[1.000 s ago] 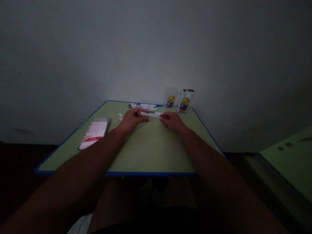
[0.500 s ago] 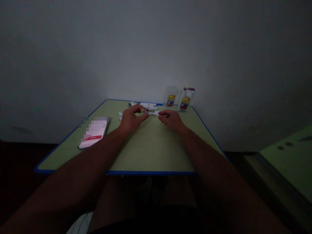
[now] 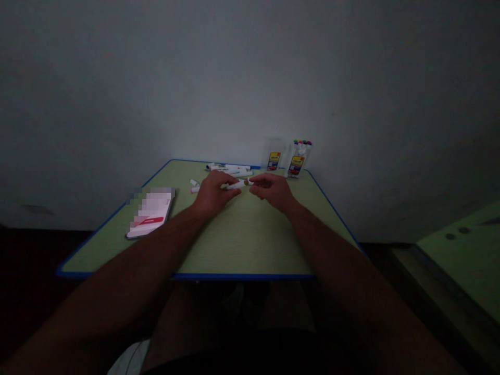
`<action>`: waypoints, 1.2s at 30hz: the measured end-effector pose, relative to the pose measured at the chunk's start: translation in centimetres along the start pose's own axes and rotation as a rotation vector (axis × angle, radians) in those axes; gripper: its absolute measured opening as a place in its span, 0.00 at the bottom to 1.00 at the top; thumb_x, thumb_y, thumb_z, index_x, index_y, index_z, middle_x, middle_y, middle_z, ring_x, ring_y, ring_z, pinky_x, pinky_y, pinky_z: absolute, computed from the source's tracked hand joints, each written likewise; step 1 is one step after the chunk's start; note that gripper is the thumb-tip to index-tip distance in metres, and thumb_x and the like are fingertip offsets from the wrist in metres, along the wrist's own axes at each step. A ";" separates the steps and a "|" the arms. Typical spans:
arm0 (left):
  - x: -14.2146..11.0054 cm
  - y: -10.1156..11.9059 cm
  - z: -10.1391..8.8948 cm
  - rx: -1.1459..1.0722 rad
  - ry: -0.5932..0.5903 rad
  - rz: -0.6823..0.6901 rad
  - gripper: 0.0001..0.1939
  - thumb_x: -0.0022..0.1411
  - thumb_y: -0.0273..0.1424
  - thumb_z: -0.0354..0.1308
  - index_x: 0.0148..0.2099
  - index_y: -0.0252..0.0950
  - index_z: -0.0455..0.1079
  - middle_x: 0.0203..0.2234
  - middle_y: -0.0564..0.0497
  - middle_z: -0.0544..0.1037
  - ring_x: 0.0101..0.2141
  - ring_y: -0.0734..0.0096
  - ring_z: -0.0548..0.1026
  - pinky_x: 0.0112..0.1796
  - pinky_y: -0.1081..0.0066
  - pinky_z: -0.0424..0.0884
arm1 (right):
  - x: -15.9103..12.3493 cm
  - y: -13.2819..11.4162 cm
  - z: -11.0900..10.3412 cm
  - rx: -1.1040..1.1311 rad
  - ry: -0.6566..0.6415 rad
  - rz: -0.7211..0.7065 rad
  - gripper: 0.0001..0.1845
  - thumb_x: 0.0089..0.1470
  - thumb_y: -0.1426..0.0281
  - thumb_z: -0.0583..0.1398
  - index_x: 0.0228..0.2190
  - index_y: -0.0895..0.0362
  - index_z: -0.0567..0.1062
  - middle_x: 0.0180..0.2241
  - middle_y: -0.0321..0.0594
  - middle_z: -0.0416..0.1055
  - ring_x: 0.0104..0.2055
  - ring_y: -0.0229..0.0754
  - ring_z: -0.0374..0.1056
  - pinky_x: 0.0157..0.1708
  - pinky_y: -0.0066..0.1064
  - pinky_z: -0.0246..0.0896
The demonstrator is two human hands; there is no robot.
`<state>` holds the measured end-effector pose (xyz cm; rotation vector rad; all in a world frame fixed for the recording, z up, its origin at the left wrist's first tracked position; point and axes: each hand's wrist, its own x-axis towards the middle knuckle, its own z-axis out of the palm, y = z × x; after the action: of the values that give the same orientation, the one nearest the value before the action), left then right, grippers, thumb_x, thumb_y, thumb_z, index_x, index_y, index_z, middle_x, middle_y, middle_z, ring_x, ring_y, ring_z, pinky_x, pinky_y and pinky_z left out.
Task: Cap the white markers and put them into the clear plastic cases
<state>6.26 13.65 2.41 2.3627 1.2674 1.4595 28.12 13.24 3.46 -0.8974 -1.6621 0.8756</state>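
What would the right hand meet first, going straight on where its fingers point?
Probably the white marker in the left hand: its brownish end sits right before the right hand, perhaps touching; depth is unclear.

we cannot read any word or number: the labels (image 3: 296, 164) on the two cases (image 3: 275, 145) are too small, and the screen (image 3: 151, 214) of the phone (image 3: 133, 237) is partly pixelated.

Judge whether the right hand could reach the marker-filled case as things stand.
Probably yes: the marker-filled case stands just beyond the right hand, nothing visible between, though that hand is at a white marker.
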 end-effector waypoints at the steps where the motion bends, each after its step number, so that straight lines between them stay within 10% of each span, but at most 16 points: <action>1: 0.0 0.1 0.0 0.003 -0.011 0.011 0.10 0.51 0.26 0.72 0.38 0.39 0.79 0.34 0.51 0.80 0.41 0.61 0.75 0.45 0.59 0.71 | 0.0 -0.1 0.1 0.014 -0.004 -0.003 0.16 0.41 0.64 0.72 0.35 0.56 0.82 0.26 0.35 0.76 0.23 0.32 0.65 0.22 0.25 0.62; 15: 0.0 0.4 0.2 0.000 -0.124 -0.050 0.09 0.55 0.28 0.70 0.41 0.38 0.80 0.36 0.49 0.82 0.38 0.64 0.77 0.42 0.63 0.72 | 0.2 0.0 0.1 -0.024 0.036 0.018 0.11 0.44 0.64 0.69 0.29 0.56 0.77 0.21 0.33 0.73 0.21 0.34 0.67 0.21 0.26 0.63; 30: 0.5 -1.0 -0.2 0.040 -0.087 -0.077 0.14 0.60 0.35 0.61 0.47 0.40 0.81 0.32 0.48 0.82 0.32 0.64 0.76 0.38 0.62 0.73 | 1.6 -0.8 -4.0 0.209 0.445 0.176 0.12 0.44 0.67 0.69 0.30 0.56 0.73 0.25 0.33 0.75 0.24 0.35 0.72 0.21 0.24 0.68; 36: 0.4 -1.6 0.0 0.105 -0.261 -0.083 0.19 0.59 0.37 0.59 0.50 0.37 0.80 0.44 0.42 0.83 0.42 0.55 0.80 0.47 0.56 0.74 | 3.1 -2.2 -7.5 0.354 0.711 0.179 0.07 0.50 0.72 0.65 0.31 0.56 0.70 0.22 0.31 0.72 0.22 0.34 0.71 0.21 0.23 0.70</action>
<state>5.37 14.91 1.95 2.4335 1.3827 1.0437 34.38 15.94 8.39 -0.9671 -0.7982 0.8070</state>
